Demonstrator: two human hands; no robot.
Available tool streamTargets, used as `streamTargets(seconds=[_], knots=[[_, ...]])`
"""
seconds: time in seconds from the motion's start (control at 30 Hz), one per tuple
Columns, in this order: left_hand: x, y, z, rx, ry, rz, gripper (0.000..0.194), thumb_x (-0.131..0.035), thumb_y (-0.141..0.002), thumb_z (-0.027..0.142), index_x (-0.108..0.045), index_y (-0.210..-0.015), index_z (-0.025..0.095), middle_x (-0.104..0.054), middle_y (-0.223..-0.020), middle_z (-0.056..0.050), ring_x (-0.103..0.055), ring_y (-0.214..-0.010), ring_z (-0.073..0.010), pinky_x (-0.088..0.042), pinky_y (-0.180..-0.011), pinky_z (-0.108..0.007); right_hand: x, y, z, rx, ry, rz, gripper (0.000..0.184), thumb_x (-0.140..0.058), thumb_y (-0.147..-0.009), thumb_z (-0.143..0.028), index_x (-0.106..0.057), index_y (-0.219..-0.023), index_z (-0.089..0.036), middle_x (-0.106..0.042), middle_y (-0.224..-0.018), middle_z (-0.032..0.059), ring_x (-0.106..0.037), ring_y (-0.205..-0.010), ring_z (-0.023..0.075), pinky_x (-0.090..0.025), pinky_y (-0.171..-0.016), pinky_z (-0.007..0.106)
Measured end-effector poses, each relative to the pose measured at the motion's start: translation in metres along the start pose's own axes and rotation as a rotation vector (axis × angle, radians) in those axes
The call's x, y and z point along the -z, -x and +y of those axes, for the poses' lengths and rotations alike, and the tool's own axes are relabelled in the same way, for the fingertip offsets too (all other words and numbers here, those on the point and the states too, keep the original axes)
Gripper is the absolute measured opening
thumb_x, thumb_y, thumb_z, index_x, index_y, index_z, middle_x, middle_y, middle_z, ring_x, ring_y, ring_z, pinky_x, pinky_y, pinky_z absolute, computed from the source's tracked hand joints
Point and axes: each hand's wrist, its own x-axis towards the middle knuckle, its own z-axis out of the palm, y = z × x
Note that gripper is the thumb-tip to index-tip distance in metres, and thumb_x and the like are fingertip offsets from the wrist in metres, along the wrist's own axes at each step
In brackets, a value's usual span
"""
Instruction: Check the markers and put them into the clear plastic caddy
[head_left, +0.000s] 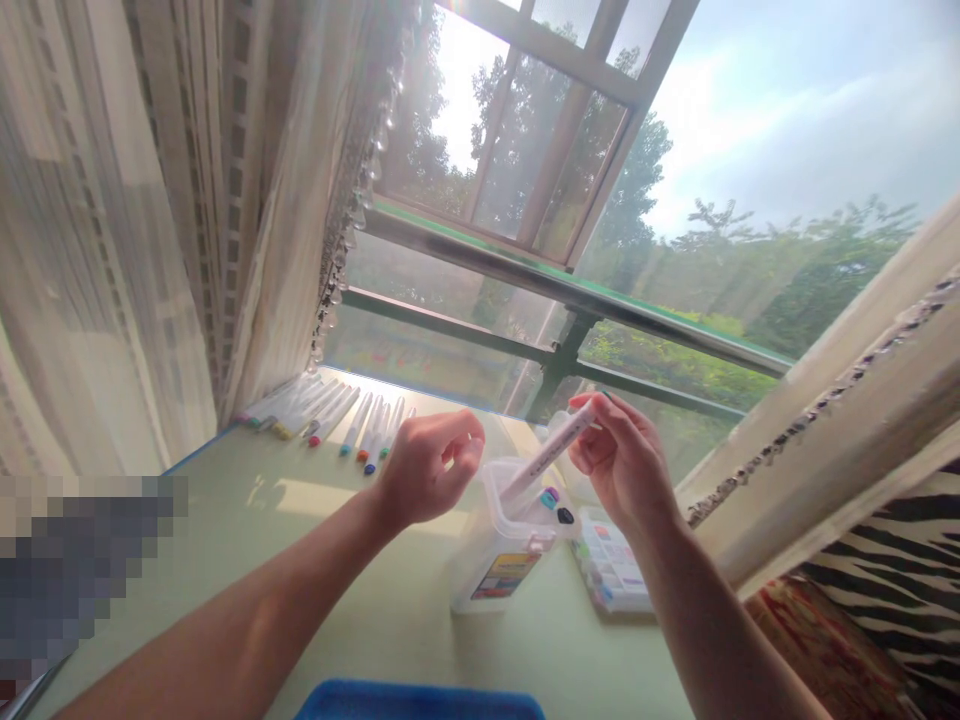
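My right hand [619,462] pinches a white marker pen [546,455] near its upper end and holds it slanted, its lower tip inside a clear plastic marker box [501,560] on the pale green table [300,560]. Other marker caps show in the box. My left hand [431,465] hovers just left of the box with its fingers curled and nothing visible in them.
A row of several markers [330,418] lies on the table by the window. A flat lid or colour chart [611,565] rests right of the box. A blue object [420,702] sits at the near edge. Curtains hang left and right; a zebra-print fabric [900,590] is at right.
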Motion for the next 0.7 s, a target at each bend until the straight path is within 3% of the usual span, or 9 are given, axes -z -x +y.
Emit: streamTargets(seconds=[0.17,0.33,0.53,0.7], knots=[[-0.002,0.001,0.0,-0.028,-0.003,-0.008,0.019,-0.052,-0.086,0.013,-0.059,-0.069,0.015,-0.047,-0.055,0.007,-0.04,-0.047,-0.0058,-0.03,-0.05,-0.021,0.003,0.004,0.008,-0.012,-0.015,-0.006,0.029,-0.084,-0.08,-0.047,-0.08,-0.081,-0.018,-0.052,-0.05,-0.0047,-0.043,-0.036,0.0043,-0.028,-0.035,0.017],[-0.002,0.001,0.0,-0.03,-0.014,-0.011,0.023,-0.051,-0.086,0.013,-0.059,-0.065,0.015,-0.046,-0.054,0.006,-0.04,-0.047,-0.0059,-0.03,-0.049,-0.021,0.0,0.003,0.002,-0.034,0.085,-0.149,0.026,-0.085,-0.08,-0.044,-0.082,-0.084,-0.018,-0.056,-0.055,-0.0033,-0.044,-0.039,0.0032,-0.028,-0.038,0.017],[-0.004,0.002,-0.001,-0.034,-0.01,-0.009,0.021,-0.053,-0.086,0.012,-0.058,-0.065,0.015,-0.045,-0.054,0.007,-0.04,-0.047,-0.0054,-0.03,-0.05,-0.02,-0.002,0.005,-0.008,-0.056,0.311,-0.366,0.019,-0.084,-0.084,-0.036,-0.081,-0.086,-0.018,-0.064,-0.06,-0.0012,-0.051,-0.048,0.006,-0.038,-0.045,0.018],[-0.005,0.002,-0.002,-0.014,-0.009,-0.017,0.021,-0.053,-0.086,0.013,-0.058,-0.065,0.015,-0.044,-0.052,0.007,-0.039,-0.046,-0.005,-0.029,-0.049,-0.02,-0.006,0.012,-0.013,-0.005,0.427,-0.363,0.015,-0.087,-0.078,-0.03,-0.079,-0.083,-0.018,-0.07,-0.066,0.0003,-0.059,-0.056,0.0101,-0.049,-0.051,0.019]])
